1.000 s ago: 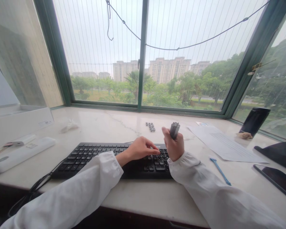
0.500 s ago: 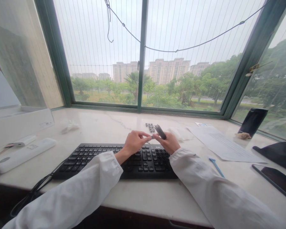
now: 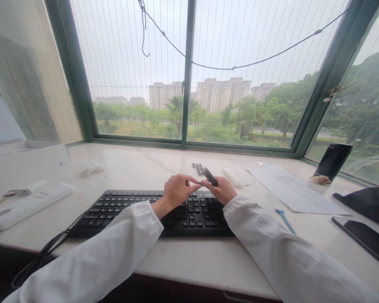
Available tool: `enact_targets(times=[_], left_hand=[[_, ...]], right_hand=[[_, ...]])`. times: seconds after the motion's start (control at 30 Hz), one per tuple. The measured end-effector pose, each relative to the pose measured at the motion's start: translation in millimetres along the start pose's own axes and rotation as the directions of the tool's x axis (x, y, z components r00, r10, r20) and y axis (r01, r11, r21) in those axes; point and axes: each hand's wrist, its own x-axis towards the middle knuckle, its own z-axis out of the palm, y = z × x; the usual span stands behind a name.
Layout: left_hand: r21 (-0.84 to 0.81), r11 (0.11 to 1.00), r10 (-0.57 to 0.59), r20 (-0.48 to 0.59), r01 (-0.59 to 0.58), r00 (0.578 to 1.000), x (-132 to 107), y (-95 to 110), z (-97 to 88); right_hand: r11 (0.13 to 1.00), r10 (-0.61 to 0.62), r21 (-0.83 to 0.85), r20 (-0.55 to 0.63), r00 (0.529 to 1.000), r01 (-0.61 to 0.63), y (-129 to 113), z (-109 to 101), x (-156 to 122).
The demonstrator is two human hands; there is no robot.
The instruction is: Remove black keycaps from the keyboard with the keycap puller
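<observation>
A black keyboard [image 3: 120, 209] lies across the table below both hands. At its right end, part of the number pad shows bare sockets without keycaps. My left hand [image 3: 178, 190] is closed, thumb and forefinger pinching a small dark keycap [image 3: 200, 183] above the keyboard's back edge. My right hand [image 3: 223, 190] is wrapped round a short, thick black handheld tool [image 3: 211, 176] pointing up and left; its exact kind is unclear. The right fingertips meet the keycap too. Just behind the hands, several loose keycaps [image 3: 197, 166] lie in small rows on the table.
To the right are a blue plastic tool [image 3: 285, 221], a paper sheet [image 3: 292, 189], a phone [image 3: 366, 235] and an upright dark object [image 3: 333, 160]. A white power strip [image 3: 34, 206] and a white box [image 3: 25, 160] stand left. Crumpled plastic [image 3: 239, 176] lies behind my right hand.
Both hands have shifted slightly left and down, still together. The black tool has tilted a little with my right hand, and the keycap shows more clearly between the fingertips.
</observation>
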Motion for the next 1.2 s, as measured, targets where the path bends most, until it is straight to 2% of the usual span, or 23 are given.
enact_targets(times=[0.17, 0.37, 0.53, 0.73, 0.87, 1.0, 1.1, 1.2], left_hand=[[0.054, 0.998, 0.022, 0.017, -0.023, 1.0, -2.9, 2.0, -1.4], [0.092, 0.995, 0.03, 0.066, -0.036, 0.997, -3.1, 1.0, -1.2], [0.238, 0.971, 0.018, 0.018, -0.022, 1.0, 0.3, -3.1, -7.8], [0.421, 0.907, -0.058, 0.101, 0.01, 0.993, 7.9, -17.1, -15.1], [0.394, 0.904, 0.085, 0.211, -0.165, 0.974, 9.9, -23.0, -14.3], [0.384, 0.854, 0.222, 0.339, -0.35, 0.914, 13.2, -26.6, -15.9], [0.402, 0.814, 0.251, 0.408, -0.42, 0.878, 17.8, -28.2, -18.5], [0.421, 0.791, 0.262, 0.424, -0.444, 0.867, 21.8, -28.4, -18.9]], right_hand=[[1.0, 0.001, 0.022, 0.026, 1.0, -0.001, 1.3, 2.5, 0.5], [0.998, 0.039, -0.047, 0.052, 0.998, -0.037, 2.6, 1.6, 2.2], [0.992, 0.104, -0.071, 0.029, 0.994, -0.102, 0.7, -2.3, 2.7], [0.989, 0.106, -0.11, 0.023, 0.994, -0.102, -1.1, -1.4, 1.7], [0.991, 0.085, -0.108, 0.022, 0.996, -0.082, -0.4, -0.3, 1.5], [0.989, 0.089, -0.119, 0.025, 0.996, -0.085, -0.8, 0.9, 1.5], [0.989, 0.088, -0.119, 0.035, 0.995, -0.084, -2.2, 2.7, 1.1], [0.991, 0.08, -0.114, 0.049, 0.996, -0.074, -4.4, 5.0, 0.6]])
